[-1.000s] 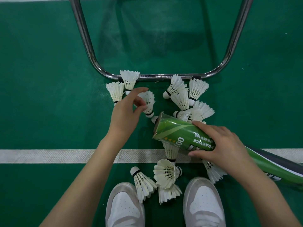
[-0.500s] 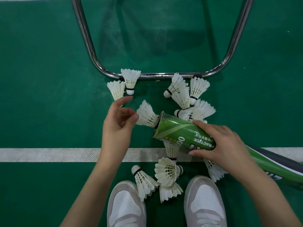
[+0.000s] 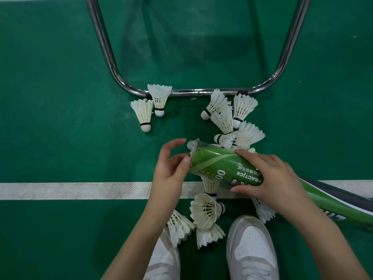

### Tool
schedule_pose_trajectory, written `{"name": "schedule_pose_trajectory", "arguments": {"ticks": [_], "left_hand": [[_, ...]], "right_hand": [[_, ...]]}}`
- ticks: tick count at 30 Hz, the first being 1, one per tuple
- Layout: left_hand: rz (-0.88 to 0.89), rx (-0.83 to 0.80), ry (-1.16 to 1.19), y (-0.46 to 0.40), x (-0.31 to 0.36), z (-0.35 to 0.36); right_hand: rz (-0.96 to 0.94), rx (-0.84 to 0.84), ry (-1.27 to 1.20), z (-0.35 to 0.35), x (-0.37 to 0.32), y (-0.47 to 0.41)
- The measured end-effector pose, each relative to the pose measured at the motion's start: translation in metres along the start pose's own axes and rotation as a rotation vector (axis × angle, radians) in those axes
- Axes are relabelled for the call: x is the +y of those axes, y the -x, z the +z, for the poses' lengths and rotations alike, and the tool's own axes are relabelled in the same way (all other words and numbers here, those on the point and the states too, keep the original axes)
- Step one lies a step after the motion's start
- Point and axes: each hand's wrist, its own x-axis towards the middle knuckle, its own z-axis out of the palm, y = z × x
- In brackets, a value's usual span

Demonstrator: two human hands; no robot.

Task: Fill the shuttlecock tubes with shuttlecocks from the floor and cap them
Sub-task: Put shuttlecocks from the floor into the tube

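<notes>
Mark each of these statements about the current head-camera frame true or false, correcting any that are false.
1. The right hand grips the green cardboard shuttlecock tube. True.
2. The tube's open mouth points to the person's right. False: it points toward the left hand.
3. Two white feather shuttlecocks lie by the left bend of the chrome steel frame. True.
4. A cap already closes the tube mouth. False: the mouth is open.
5. The white court line runs under the left forearm. True.
6. The person is barefoot. False: white shoes show.
</notes>
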Motion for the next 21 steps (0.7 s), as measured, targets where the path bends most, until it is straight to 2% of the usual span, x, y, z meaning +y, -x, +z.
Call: {"name": "schedule_pose_trajectory", "arguments": {"ticks": [4,10,21], "left_hand": [[-0.019,-0.031,-0.005,0.0025,0.0001,0.0023],[0.001,-0.116,-0.256,0.0042,-0.0012,0.0088],[-0.030,-0.129,-0.244,-0.0024,-0.0033,0.0057]], "right_hand": [[-0.001,0.002,0.003,-0.0008,0.0004,0.0007],[0.003,-0.021,-0.004,-0.0014,-0.0003,0.0018],[0.005,-0.044,0.004,0.0011,0.0002,0.0024]]}}
